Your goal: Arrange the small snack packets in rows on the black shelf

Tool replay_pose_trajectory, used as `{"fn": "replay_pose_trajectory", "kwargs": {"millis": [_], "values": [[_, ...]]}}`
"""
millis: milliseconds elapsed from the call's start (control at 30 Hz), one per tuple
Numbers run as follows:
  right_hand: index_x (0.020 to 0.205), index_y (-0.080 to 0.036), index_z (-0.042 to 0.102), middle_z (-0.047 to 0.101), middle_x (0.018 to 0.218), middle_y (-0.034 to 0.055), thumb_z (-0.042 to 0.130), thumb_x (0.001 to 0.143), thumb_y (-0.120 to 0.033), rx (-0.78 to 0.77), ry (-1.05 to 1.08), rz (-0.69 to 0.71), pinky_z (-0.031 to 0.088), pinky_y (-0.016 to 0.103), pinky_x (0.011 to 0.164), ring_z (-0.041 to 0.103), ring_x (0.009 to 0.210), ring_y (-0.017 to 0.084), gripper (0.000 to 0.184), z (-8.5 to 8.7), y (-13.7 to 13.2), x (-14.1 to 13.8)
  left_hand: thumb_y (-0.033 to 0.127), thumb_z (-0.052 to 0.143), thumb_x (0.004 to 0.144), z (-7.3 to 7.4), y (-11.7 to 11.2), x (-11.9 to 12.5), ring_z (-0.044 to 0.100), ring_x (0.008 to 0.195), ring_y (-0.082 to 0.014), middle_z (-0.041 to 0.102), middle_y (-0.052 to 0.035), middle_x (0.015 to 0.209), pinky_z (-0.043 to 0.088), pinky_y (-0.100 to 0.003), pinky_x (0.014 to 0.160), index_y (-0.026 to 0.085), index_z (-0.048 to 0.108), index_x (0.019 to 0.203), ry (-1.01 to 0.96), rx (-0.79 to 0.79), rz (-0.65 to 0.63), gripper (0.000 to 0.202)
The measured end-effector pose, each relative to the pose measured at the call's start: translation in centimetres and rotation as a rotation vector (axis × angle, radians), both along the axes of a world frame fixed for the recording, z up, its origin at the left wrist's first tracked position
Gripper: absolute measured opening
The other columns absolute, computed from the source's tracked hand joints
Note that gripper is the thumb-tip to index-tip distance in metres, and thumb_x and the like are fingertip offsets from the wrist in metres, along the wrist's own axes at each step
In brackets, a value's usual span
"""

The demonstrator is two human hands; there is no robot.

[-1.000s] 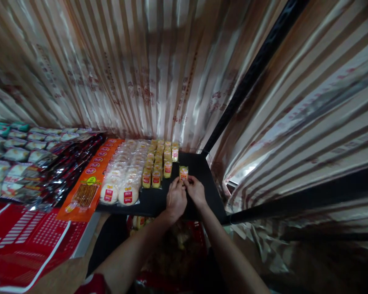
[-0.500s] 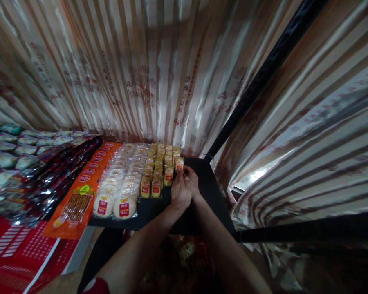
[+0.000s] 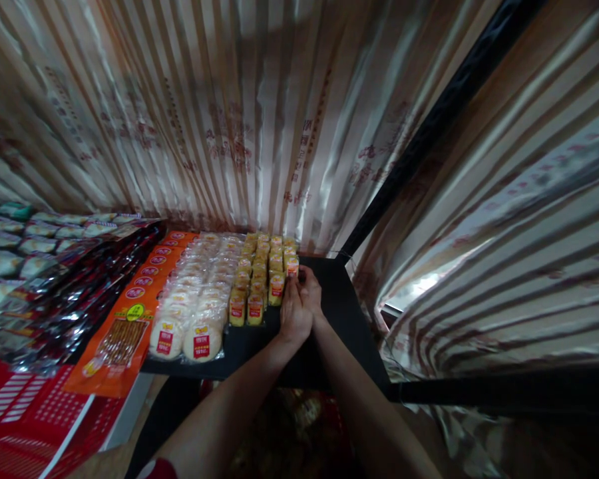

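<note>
Gripping yellow packet (image 3: 292,267) | left hand (image 3: 296,314), right hand (image 3: 311,291): clamped on it (touching) | over black shelf (image 3: 347,316)

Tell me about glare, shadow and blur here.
Head view: bright glare on the striped sheeting at right; head view: sheen on the clear-wrapped white rounds; head view: deep shadow below the black shelf; head view: small print on yellow packets blurred.

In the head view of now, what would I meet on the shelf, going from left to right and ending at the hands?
White packets, dark packs, orange packs, round white packs, yellow packs, left hand, right hand.
</note>
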State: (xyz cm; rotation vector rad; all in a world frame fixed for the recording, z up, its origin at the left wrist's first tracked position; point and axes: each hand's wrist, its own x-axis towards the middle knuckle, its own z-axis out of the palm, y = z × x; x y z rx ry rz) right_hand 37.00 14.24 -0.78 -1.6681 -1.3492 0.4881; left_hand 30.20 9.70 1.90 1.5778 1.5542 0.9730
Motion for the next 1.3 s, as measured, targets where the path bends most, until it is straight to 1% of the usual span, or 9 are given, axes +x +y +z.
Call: {"fn": "replay_pose_trajectory", "kwargs": {"millis": [167, 433, 700, 867, 1000, 1067, 1167, 1233, 1300], "values": [[0.094, -0.021, 0.061, 0.065, 0.086, 0.004, 0.052, 0.074, -0.032, -0.036, -0.015, 0.02, 0.048, 0.03, 0.074, 0.058, 0.081, 0.018, 0.025, -0.3, 0.3, 0.0, 0.024, 0.033, 0.088, 0.3, 0.2, -0.2, 0.033, 0.131, -0.0203, 0.04, -0.015, 0.139, 0.025, -0.034, 0.111, 0.009, 0.04, 0.131, -0.028, -0.037, -0.001, 0.046], [0.102, -0.017, 0.06, 0.065, 0.095, 0.0092, 0.047, 0.076, -0.032, -0.042, 0.014, 0.0, 0.045, 0.033, 0.081, 0.057, 0.092, 0.02, 0.032, -0.4, -0.3, -0.4, 0.021, 0.035, 0.087, 0.7, -0.3, -0.2, 0.034, 0.131, -0.0195, 0.043, -0.0156, 0.137, 0.027, -0.033, 0.11, 0.008, 0.042, 0.129, 0.005, -0.028, 0.011, 0.045], [0.106, -0.017, 0.059, 0.064, 0.097, 0.0078, 0.047, 0.076, -0.035, 0.014, 0.032, -0.047, 0.048, 0.033, 0.078, 0.059, 0.087, 0.02, 0.038, 0.6, -2.4, -1.0, 0.024, 0.035, 0.088, 2.5, -2.5, -1.7, 0.039, 0.128, -0.0204, 0.044, -0.0144, 0.136, 0.028, -0.034, 0.109, 0.009, 0.045, 0.128, 0.0, -0.07, -0.024, 0.044], [0.109, -0.013, 0.058, 0.061, 0.1, 0.0121, 0.043, 0.078, -0.043, 0.007, -0.037, -0.153, 0.047, 0.032, 0.071, 0.057, 0.075, 0.018, 0.046, 2.5, -6.4, -2.2, 0.021, 0.033, 0.087, 2.5, -6.8, -3.3, 0.049, 0.118, -0.018, 0.054, -0.0105, 0.127, 0.035, -0.032, 0.104, 0.013, 0.049, 0.124, -0.058, 0.019, -0.043, 0.041], [0.109, -0.015, 0.057, 0.062, 0.098, 0.0099, 0.038, 0.083, -0.043, 0.027, 0.05, -0.102, 0.047, 0.028, 0.067, 0.057, 0.072, 0.015, 0.043, 2.9, -11.7, -4.6, 0.024, 0.028, 0.089, 1.3, -12.6, -5.4, 0.047, 0.119, -0.0168, 0.051, -0.0106, 0.129, 0.035, -0.031, 0.104, 0.014, 0.044, 0.127, -0.176, 0.075, -0.073, 0.043], [0.107, -0.017, 0.058, 0.063, 0.093, 0.0077, 0.037, 0.085, -0.042, 0.044, 0.082, -0.052, 0.047, 0.028, 0.069, 0.058, 0.076, 0.016, 0.04, 2.3, -14.8, -6.1, 0.026, 0.027, 0.09, 0.6, -16.0, -6.9, 0.044, 0.121, -0.0161, 0.048, -0.0109, 0.132, 0.034, -0.03, 0.104, 0.014, 0.041, 0.129, -0.25, 0.075, -0.08, 0.043], [0.104, -0.018, 0.059, 0.065, 0.083, 0.0055, 0.036, 0.086, -0.039, -0.012, 0.098, 0.074, 0.048, 0.029, 0.073, 0.06, 0.076, 0.017, 0.036, 0.2, -19.3, -8.6, 0.03, 0.031, 0.09, -1.1, -20.7, -9.4, 0.045, 0.12, -0.0159, 0.049, -0.0097, 0.131, 0.035, -0.031, 0.104, 0.017, 0.043, 0.125, -0.302, -0.002, -0.002, 0.04], [0.1, -0.02, 0.061, 0.067, 0.089, 0.0066, 0.035, 0.086, -0.036, -0.089, 0.063, 0.134, 0.047, 0.031, 0.079, 0.061, 0.081, 0.018, 0.034, -1.5, -21.6, -10.1, 0.031, 0.031, 0.089, -3.0, -22.7, -11.1, 0.047, 0.119, -0.0166, 0.051, -0.0114, 0.129, 0.035, -0.032, 0.103, 0.015, 0.045, 0.122, -0.292, -0.092, 0.084, 0.039], [0.098, -0.021, 0.063, 0.067, 0.094, 0.0075, 0.039, 0.083, -0.031, -0.19, 0.04, 0.291, 0.047, 0.033, 0.082, 0.062, 0.087, 0.019, 0.03, -3.3, -23.1, -11.6, 0.03, 0.03, 0.089, -5.3, -23.5, -12.7, 0.046, 0.12, -0.018, 0.049, -0.0139, 0.13, 0.036, -0.034, 0.103, 0.013, 0.043, 0.123, -0.245, -0.208, 0.208, 0.041]]}}
